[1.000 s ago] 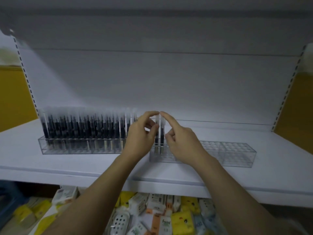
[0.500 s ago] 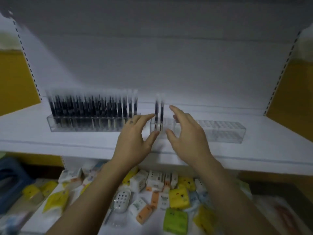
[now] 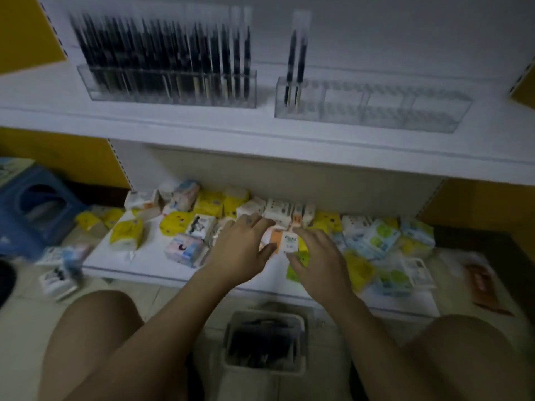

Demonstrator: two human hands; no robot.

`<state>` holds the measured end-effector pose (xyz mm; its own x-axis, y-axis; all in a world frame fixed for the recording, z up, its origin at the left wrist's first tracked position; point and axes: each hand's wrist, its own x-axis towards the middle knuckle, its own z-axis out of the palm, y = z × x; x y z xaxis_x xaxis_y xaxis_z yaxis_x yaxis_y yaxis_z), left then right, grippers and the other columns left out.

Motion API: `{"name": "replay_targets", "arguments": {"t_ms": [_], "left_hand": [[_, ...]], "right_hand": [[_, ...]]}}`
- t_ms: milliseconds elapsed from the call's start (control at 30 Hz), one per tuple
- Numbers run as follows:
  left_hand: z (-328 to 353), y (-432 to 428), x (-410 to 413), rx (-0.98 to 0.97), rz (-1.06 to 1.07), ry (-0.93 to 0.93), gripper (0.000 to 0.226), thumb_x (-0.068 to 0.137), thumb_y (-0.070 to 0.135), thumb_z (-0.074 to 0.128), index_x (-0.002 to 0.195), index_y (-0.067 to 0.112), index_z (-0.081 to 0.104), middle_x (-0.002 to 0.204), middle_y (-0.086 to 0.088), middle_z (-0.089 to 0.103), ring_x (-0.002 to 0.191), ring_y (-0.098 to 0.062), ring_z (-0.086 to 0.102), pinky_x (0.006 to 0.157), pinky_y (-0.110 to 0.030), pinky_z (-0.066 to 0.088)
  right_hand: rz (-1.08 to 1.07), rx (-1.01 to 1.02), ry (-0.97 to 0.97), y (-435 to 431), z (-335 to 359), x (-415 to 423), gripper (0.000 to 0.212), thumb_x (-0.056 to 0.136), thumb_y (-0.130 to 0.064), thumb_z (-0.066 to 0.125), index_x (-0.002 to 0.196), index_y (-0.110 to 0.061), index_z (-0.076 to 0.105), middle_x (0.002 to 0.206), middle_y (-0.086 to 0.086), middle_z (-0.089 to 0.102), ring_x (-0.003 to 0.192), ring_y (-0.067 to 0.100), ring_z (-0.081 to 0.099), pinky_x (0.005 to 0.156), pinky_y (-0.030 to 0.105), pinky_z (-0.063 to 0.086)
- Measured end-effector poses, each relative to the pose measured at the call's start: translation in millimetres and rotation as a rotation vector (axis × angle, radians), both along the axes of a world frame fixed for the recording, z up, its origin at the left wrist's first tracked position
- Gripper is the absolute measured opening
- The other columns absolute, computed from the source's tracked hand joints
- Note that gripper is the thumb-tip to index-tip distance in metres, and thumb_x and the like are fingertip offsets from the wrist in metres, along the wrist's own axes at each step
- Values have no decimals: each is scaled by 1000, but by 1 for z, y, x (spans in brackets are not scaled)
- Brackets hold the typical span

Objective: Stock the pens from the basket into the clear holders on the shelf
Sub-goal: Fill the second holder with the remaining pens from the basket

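Reference item: the basket (image 3: 267,314). It sits on the floor between the person's knees (image 3: 98,322) and holds dark pens (image 3: 260,345); blur hides their number.

Far left of the basket and higher, a blue plastic item (image 3: 34,209) stands on the floor. Loose packets (image 3: 58,273) lie between it and the basket.

Above and left of the basket, on the upper shelf (image 3: 202,125), the left holder (image 3: 173,88) stands packed with upright dark pens.

Directly above the basket, below the upper shelf, the lower shelf (image 3: 139,264) carries a litter of small yellow, white and blue tissue packs (image 3: 208,204). This shelf and both forearms lie in the line from basket to holders.

The left hand (image 3: 240,250) hovers above-left of the basket, over the tissue packs, fingers spread loose and holding nothing. The right hand (image 3: 318,264) is above-right of the basket, fingers also spread wide and empty. Whether either hand touches the tissue packs cannot be told.

Above and right of the basket, the right holder (image 3: 376,111) stands on the upper shelf, apart from the left holder, with two pens (image 3: 296,59) upright in its left end.

Far right of the basket, a brown wrapper (image 3: 486,287) lies beside the lower shelf's end.
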<state>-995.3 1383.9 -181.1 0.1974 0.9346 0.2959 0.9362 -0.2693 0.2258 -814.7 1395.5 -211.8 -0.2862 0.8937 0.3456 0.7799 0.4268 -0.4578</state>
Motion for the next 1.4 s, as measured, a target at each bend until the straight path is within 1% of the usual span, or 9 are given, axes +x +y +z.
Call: {"name": "replay_targets", "arguments": {"t_ms": [267,400,500,633,700,767,900,1100,1400], "left_hand": [[-123,-17,10,-514,109,-1,52,90,48,55,136,25,45,136,0,51,125,-23,44,100,-40,40],[-173,-24,16,-714,146,-23,53,89,46,57,135,23,45,133,-4,52,122,-26,48,99,-41,44],[-213,-29,16,-833,186,-33,42,93,41,52,130,20,50,125,-7,57,110,-27,55,90,-40,50],[-264,-37,11,-1004,194,-116,38,97,28,48,133,17,48,121,-11,61,108,-27,57,103,-40,41],[-288,-38,8,-1086,203,-130,38,98,28,46,132,11,48,125,-12,56,111,-26,54,96,-36,42],[-310,-37,5,-1153,214,-151,38,99,29,45,131,10,49,127,-12,54,111,-26,53,88,-33,43],[-352,-31,3,-1238,165,-181,36,99,18,44,133,8,50,130,-15,52,113,-30,52,94,-36,45],[-390,-37,9,-1339,179,-166,37,98,17,41,132,6,49,135,-17,43,120,-32,43,101,-37,40],[-421,-29,22,-1321,244,-179,51,91,24,54,138,8,43,144,-16,30,122,-33,42,106,-42,40]], "right_hand": [[-84,-447,-95,-22,-117,18,52,86,-33,66,135,-20,52,138,3,48,128,24,45,99,35,43],[-55,-660,-197,-29,-170,13,55,81,-49,51,129,-22,54,131,2,53,124,26,49,94,38,47],[-7,-742,-253,-29,-199,14,50,84,-37,62,131,-20,54,131,3,51,123,23,48,93,34,48],[61,-799,-296,-11,-229,16,13,87,-24,60,97,-15,62,105,11,60,80,18,53,52,24,37],[83,-885,-311,-6,-247,12,9,90,-19,57,83,-14,60,88,13,59,63,15,49,47,28,39],[146,-1007,-351,-8,-266,8,15,94,-18,55,97,-8,66,97,14,64,79,25,60,68,37,52],[184,-1115,-427,-15,-300,-2,33,99,-20,49,129,-6,55,129,12,57,117,26,55,101,39,40],[199,-1203,-386,-25,-329,-3,31,101,-6,40,117,4,64,128,15,59,113,24,55,86,18,40],[207,-1229,-369,-26,-346,8,38,100,-6,38,135,-7,54,144,12,46,129,27,41,108,24,29]]}}
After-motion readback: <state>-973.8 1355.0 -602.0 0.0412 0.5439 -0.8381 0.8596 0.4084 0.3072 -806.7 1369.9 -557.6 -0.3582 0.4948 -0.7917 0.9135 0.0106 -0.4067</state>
